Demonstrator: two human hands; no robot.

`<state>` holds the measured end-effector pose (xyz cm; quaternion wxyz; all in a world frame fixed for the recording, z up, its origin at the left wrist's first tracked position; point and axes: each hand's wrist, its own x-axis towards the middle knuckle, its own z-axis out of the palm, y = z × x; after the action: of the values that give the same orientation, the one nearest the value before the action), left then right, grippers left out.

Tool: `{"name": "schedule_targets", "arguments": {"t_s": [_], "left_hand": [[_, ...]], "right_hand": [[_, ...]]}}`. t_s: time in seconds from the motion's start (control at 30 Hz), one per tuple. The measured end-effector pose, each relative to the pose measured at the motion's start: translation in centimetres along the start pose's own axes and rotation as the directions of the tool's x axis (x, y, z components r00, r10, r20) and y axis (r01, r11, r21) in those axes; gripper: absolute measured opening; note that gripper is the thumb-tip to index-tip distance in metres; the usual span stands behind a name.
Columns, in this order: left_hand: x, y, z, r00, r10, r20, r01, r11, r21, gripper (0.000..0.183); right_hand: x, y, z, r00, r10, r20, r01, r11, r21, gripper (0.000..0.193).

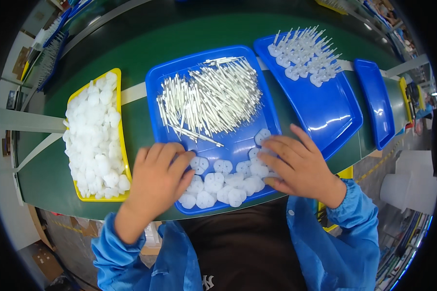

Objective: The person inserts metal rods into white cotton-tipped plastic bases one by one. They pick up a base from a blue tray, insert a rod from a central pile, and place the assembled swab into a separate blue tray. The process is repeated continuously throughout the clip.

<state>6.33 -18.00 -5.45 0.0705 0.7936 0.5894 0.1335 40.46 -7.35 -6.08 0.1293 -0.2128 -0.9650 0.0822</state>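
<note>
Before me lies a blue tray (pixel 153 82) with a heap of thin white rods (pixel 213 97) at its far end. White, translucent lobed discs (pixel 213 182) are gathered along its near edge. My left hand (pixel 156 177) rests over the tray's left side beside these discs, fingers bent and thumb apart, with nothing visible in it. On the right side, my right hand (pixel 301 165) has its fingers spread and its fingertips over the discs there. The right fingers seem to touch some discs, and partly hide them.
A yellow tray (pixel 125 162) heaped with white discs stands at left. To the right, another blue tray (pixel 325 114) carries upright rods set in discs (pixel 306 56) at its far end. Beyond it is a narrow blue tray (pixel 375 104). All sit on a green table (pixel 131 48).
</note>
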Motion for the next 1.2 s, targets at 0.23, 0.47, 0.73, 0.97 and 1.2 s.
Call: {"name": "schedule_targets", "arguments": {"t_s": [0.23, 0.47, 0.73, 0.97, 1.2], "left_hand": [[-0.2, 0.4, 1.2, 1.000, -0.014, -0.014, 0.015, 0.993, 0.119, 0.055], [-1.6, 3.6, 1.7, 0.997, 0.030, 0.076, -0.015, 0.981, -0.193, 0.096], [-0.7, 5.0, 3.4, 0.998, -0.047, -0.035, 0.044, 0.996, -0.076, 0.081], [1.4, 2.9, 3.9, 0.993, -0.109, -0.049, 0.101, 0.984, -0.144, 0.068], [0.7, 2.3, 2.8, 0.980, -0.095, -0.176, 0.062, 0.981, -0.186, 0.059]], "right_hand": [[2.3, 0.8, 1.8, 0.996, -0.071, -0.044, 0.082, 0.939, 0.333, 0.061], [2.3, -0.8, 0.8, 0.984, 0.065, 0.163, -0.088, 0.986, 0.142, 0.092], [2.8, -2.6, 3.3, 0.996, 0.053, 0.071, -0.068, 0.973, 0.220, 0.074], [5.1, -1.9, 3.7, 0.989, 0.148, -0.006, -0.141, 0.953, 0.270, 0.056], [8.6, -0.3, 2.1, 0.986, 0.027, -0.167, -0.009, 0.994, 0.108, 0.031]]}}
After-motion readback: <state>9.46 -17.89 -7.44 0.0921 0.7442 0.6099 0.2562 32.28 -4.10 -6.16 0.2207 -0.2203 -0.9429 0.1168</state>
